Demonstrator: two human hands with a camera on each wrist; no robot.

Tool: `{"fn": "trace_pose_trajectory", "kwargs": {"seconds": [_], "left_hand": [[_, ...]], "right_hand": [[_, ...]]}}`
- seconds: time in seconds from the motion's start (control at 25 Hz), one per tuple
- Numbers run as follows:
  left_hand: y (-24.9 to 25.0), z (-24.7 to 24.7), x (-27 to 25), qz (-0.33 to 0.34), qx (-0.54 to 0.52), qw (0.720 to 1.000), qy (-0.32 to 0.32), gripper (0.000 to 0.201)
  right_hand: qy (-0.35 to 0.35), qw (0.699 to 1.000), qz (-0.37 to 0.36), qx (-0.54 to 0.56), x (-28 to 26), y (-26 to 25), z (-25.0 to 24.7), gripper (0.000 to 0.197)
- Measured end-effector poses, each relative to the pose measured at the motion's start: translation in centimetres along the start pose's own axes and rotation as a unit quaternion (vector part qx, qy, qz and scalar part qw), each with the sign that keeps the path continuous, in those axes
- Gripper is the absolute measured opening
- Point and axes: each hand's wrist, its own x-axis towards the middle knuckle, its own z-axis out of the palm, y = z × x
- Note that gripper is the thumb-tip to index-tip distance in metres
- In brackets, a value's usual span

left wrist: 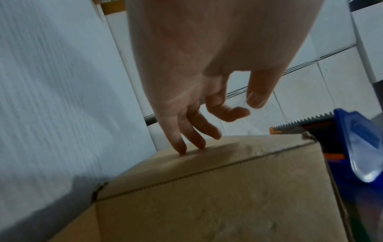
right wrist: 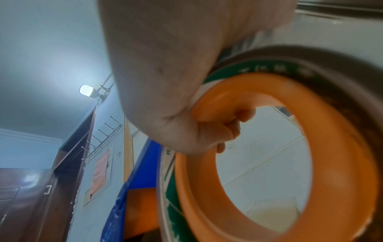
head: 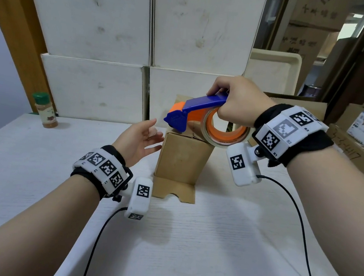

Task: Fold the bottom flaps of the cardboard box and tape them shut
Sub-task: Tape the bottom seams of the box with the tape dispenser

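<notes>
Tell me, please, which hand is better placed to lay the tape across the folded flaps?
The right hand: it already grips the tape dispenser over the cardboard box. The left hand is open, its fingers touching the box's side.

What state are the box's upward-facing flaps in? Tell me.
Folded down. The cardboard box stands on end, its upward flaps lying flat under the tape dispenser. Whether they are taped cannot be told.

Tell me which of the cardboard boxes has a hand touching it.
The small brown box standing on the white table; the left hand touches its side. The other boxes are stacked away from both hands.
</notes>
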Motion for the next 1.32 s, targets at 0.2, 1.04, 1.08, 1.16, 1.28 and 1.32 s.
{"fn": "trace_pose_trajectory", "kwargs": {"seconds": [0.2, 1.04, 1.08, 1.16, 1.28, 1.32], "left_hand": [[-0.3, 0.5, 0.1, 0.001, 0.040, 0.999, 0.021, 0.034], [-1.5, 1.6, 0.6, 0.013, 0.164, 0.984, 0.075, 0.029], [-1.5, 1.6, 0.6, 0.017, 0.170, 0.982, 0.076, 0.025], [-1.7, 1.8, 0.4, 0.027, 0.184, 0.979, 0.083, 0.025], [-2.0, 1.7, 0.3, 0.046, 0.207, 0.973, 0.093, 0.026], [-2.0, 1.6, 0.2, 0.053, 0.213, 0.971, 0.095, 0.026]], "right_hand": [[-0.003, 1.000, 0.000, -0.006, -0.1, 0.0, 0.0, 0.039], [-0.010, 1.000, -0.007, -0.016, 0.5, -1.1, 0.5, 0.039], [-0.009, 1.000, -0.007, -0.016, 0.5, -1.1, 0.5, 0.039], [-0.007, 1.000, -0.009, -0.019, 0.6, -1.2, 0.6, 0.039], [-0.007, 1.000, -0.010, -0.022, 0.8, -1.3, 0.7, 0.039], [-0.008, 1.000, -0.012, -0.023, 0.8, -1.4, 0.8, 0.039]]}}
